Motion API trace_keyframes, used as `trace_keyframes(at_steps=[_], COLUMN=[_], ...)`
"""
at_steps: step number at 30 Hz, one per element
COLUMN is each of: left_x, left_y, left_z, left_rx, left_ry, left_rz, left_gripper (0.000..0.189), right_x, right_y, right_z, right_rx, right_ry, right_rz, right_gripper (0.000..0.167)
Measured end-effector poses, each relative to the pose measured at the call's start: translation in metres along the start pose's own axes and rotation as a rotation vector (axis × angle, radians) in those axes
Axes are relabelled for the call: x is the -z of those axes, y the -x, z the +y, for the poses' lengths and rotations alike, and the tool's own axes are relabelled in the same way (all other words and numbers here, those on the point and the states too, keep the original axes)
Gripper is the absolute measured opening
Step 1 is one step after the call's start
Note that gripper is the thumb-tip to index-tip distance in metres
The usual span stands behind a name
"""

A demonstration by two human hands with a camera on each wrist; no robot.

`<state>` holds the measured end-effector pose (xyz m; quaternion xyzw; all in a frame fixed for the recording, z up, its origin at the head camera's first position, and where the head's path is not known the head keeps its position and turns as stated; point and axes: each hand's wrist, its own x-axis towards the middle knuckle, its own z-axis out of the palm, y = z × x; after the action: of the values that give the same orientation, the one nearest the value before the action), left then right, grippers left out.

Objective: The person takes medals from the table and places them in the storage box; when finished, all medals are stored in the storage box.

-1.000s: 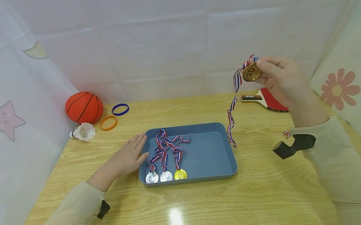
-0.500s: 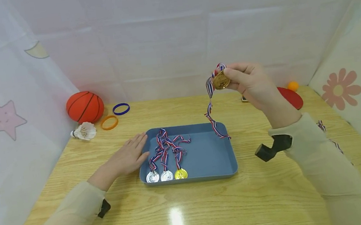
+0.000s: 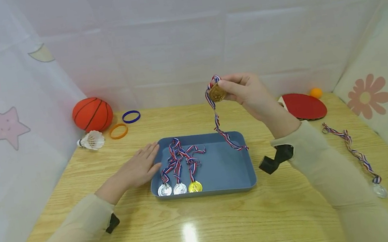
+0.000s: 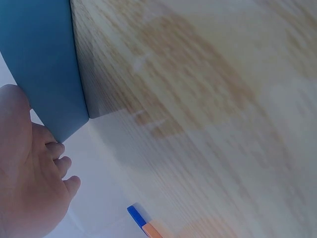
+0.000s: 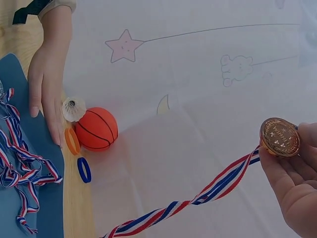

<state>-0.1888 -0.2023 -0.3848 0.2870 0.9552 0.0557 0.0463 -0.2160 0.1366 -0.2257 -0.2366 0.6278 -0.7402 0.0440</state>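
Raised above the back of the blue tray (image 3: pixel 226 174), my right hand (image 3: pixel 249 93) pinches a bronze-coloured medal (image 3: pixel 217 93) between thumb and fingers. Its red, white and blue ribbon (image 3: pixel 218 124) dangles down over the tray's right half. In the right wrist view the medal (image 5: pixel 280 137) faces the camera, its ribbon trailing to the lower left. My left hand (image 3: pixel 137 167) rests with straight fingers against the tray's left rim. Inside the tray, two silver medals (image 3: pixel 179 188) and one gold medal (image 3: pixel 195 186) line the front edge at left, their ribbons tangled behind them.
At the back left are a small basketball (image 3: pixel 92 114), a shuttlecock (image 3: pixel 91 140), an orange wristband (image 3: pixel 119 131) and a blue wristband (image 3: pixel 131 116). On the right lie a red table tennis paddle (image 3: pixel 304 105), an orange ball (image 3: pixel 316 93) and another silver medal (image 3: pixel 380 190) with its ribbon.
My right hand has moved left with the bronze-coloured medal, from over the paddle to above the tray. The paddle and the silver medal at right have come into view. My left hand stays put.
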Motion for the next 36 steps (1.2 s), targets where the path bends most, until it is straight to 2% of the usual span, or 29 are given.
trace_keyframes(at_steps=[4, 12, 15, 17, 23, 27, 31, 36], left_x=[-0.001, -0.002, -0.002, -0.002, -0.002, -0.002, -0.003, -0.002], left_y=[-0.001, -0.001, -0.001, -0.001, -0.001, -0.001, -0.001, -0.001], left_z=[0.0, 0.0, 0.0, 0.0, -0.001, -0.001, -0.001, 0.001], left_rx=[0.001, 0.002, 0.001, 0.001, -0.001, 0.001, 0.004, -0.005], left_ry=[0.002, 0.002, 0.003, 0.002, 0.0, 0.002, 0.004, 0.0], left_rz=[-0.001, 0.0, 0.003, 0.006, 0.007, 0.003, 0.002, 0.008], left_gripper=[0.063, 0.063, 0.063, 0.063, 0.063, 0.063, 0.063, 0.063], right_x=[-0.001, 0.0, -0.001, -0.002, -0.01, -0.015, -0.02, -0.024], right_y=[-0.002, 0.001, 0.0, -0.001, 0.0, 0.004, 0.014, 0.024], right_z=[-0.001, -0.014, -0.013, -0.009, 0.017, 0.035, 0.047, 0.045], right_rx=[0.017, 0.102, 0.103, 0.073, -0.055, -0.118, -0.158, -0.169], right_ry=[-0.012, -0.059, -0.068, -0.059, 0.11, 0.156, 0.196, 0.246], right_rz=[-0.003, -0.004, -0.018, -0.024, -0.018, -0.067, -0.135, -0.164], right_gripper=[0.018, 0.024, 0.021, 0.019, 0.014, 0.018, 0.024, 0.025])
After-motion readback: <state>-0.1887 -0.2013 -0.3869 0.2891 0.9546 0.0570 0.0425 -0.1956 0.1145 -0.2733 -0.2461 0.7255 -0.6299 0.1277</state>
